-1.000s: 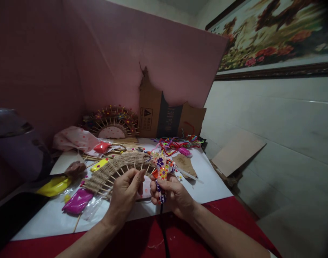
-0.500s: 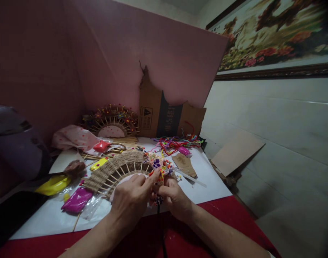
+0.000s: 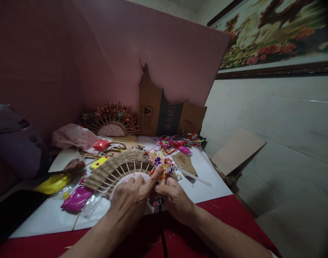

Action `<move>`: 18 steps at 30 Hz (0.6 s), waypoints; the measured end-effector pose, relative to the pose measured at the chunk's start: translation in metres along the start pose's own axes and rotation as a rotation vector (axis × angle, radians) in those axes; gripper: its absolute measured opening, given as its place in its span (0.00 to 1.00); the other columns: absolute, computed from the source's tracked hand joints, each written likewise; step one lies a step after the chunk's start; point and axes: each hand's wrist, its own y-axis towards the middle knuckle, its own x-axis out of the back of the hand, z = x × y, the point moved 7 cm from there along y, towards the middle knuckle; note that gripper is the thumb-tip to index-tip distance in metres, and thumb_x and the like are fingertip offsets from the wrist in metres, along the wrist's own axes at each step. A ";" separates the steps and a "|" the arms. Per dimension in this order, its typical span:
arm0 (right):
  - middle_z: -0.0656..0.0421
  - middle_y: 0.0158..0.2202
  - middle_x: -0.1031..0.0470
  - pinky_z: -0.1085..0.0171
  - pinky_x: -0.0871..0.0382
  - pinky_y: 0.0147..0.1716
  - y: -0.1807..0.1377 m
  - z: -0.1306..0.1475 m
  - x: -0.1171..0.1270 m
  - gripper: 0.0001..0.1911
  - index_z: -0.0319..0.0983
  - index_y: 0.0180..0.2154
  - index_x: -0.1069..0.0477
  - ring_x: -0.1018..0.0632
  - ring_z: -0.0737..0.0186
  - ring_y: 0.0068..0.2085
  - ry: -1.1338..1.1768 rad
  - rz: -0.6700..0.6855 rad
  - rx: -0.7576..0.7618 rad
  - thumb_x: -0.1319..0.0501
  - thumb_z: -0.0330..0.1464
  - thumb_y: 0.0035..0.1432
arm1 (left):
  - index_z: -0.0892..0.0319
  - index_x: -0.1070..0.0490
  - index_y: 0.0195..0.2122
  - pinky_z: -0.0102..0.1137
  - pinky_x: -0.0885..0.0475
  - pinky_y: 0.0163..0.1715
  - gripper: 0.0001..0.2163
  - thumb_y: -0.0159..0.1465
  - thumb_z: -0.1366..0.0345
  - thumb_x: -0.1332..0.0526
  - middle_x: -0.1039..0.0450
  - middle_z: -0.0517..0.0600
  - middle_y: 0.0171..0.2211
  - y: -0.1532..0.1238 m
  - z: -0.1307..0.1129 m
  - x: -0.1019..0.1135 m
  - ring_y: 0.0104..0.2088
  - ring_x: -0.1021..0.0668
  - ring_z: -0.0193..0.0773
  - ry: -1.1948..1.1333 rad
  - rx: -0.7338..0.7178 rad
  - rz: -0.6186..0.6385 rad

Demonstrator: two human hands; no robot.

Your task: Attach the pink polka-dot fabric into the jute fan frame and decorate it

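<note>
Tightly: right hand (image 3: 175,199) fisted round corded tool (image 3: 157,161), left hand (image 3: 130,200) forefinger pressed beside its tip at fan (image 3: 112,170) rim — slip likely means burnt fingertip, bent sticks.

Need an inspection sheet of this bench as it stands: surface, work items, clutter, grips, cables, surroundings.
surface: white sheet over a red cloth; its left part is covered with items.
work items: twine-woven fan lying flat; flower-patterned tool at its right end.
clutter: yellow packet, magenta packet, pipe cleaners, white stick, cardboard scrap.
grips: left hand spread on the fan, forefinger at the tool; right hand closed on the tool.
cables: black cable running from between the hands toward the camera.
surroundings: pink board, torn cardboard box, finished fan, framed picture.
</note>
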 end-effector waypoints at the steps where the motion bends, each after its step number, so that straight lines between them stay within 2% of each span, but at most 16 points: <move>1: 0.61 0.16 0.33 0.68 0.39 0.25 0.000 0.000 0.000 0.07 0.35 0.20 0.33 0.34 0.69 0.21 -0.014 0.004 0.005 0.39 0.32 0.45 | 0.52 0.58 0.64 0.34 0.30 0.22 0.35 0.58 0.76 0.45 0.29 0.48 0.27 0.000 0.001 -0.001 0.25 0.25 0.41 0.009 0.008 0.007; 7: 0.62 0.18 0.31 0.68 0.38 0.25 -0.001 -0.005 0.003 0.04 0.35 0.24 0.32 0.33 0.69 0.21 0.012 -0.010 -0.018 0.39 0.30 0.45 | 0.49 0.61 0.64 0.29 0.35 0.16 0.37 0.57 0.77 0.46 0.30 0.46 0.23 -0.001 0.001 -0.001 0.20 0.26 0.38 0.044 0.042 0.018; 18: 0.62 0.20 0.31 0.69 0.39 0.24 -0.004 -0.008 -0.001 0.02 0.36 0.24 0.34 0.33 0.69 0.22 0.009 0.022 -0.037 0.41 0.26 0.44 | 0.54 0.60 0.65 0.27 0.40 0.13 0.37 0.55 0.77 0.46 0.31 0.45 0.19 -0.001 -0.004 0.004 0.15 0.27 0.37 0.081 0.086 0.004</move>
